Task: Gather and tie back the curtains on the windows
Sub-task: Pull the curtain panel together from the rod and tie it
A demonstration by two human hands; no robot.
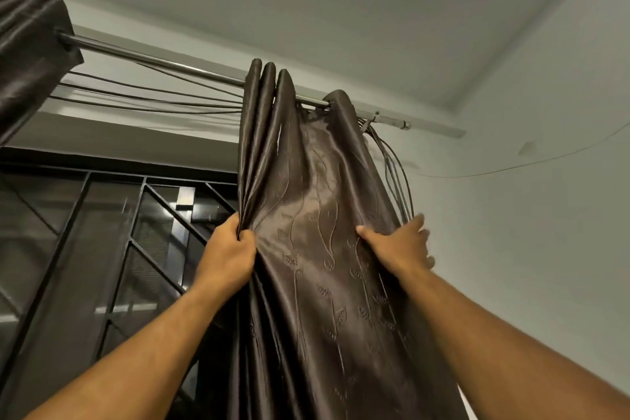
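The dark curtain (317,201) hangs from the rod (163,61), right of the window (102,232). The left hand (226,254) clenches its bunched left folds; the right hand (400,244) clasps its right edge, thumb in front.

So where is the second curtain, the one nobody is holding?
In the head view the second curtain hangs bunched at the far upper left, at the left end of the curtain rod, above the barred window and well apart from both hands.
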